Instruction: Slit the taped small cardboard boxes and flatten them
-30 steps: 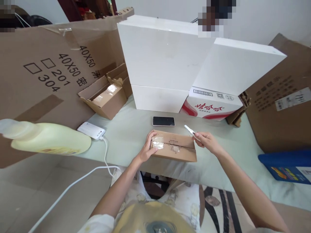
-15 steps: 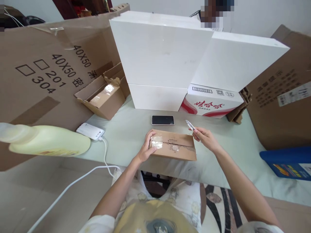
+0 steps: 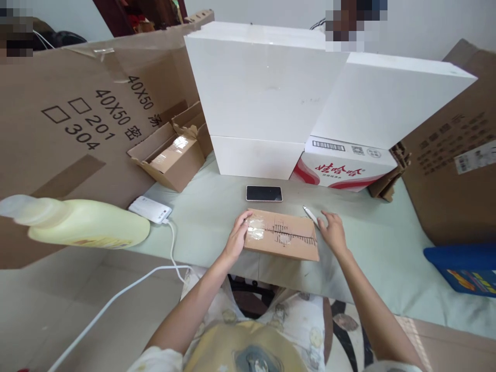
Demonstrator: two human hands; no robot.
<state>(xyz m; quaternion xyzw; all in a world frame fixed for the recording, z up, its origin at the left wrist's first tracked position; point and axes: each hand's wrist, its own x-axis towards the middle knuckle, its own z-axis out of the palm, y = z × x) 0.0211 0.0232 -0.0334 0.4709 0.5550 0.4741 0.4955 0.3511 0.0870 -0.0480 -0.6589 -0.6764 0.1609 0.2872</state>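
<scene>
A small brown cardboard box [image 3: 287,247] lies near the front edge of the cloth-covered table, with clear tape over the left part of its top seam. My left hand [image 3: 236,236] grips the box's left end, fingers at the far corner. Just beyond the right end of the box is a slim white utility knife [image 3: 310,214], which appears to rest on the cloth. My right hand [image 3: 333,232] is beside the knife, fingers apart, its thumb close to the handle; whether they touch I cannot tell. Behind the box lies a phone [image 3: 264,194], dark screen up.
White boxes [image 3: 267,88] stand at the back above a red-and-white carton [image 3: 344,168]. To the left are an open cardboard box [image 3: 174,170], a white power bank [image 3: 150,209] with a cable, and a pale yellow bottle [image 3: 93,222]. A blue container [image 3: 461,263] sits far right.
My right hand has lowered the utility knife to the cloth beside the box and its fingers have spread. My left hand stays on the box. The whole view has shifted slightly.
</scene>
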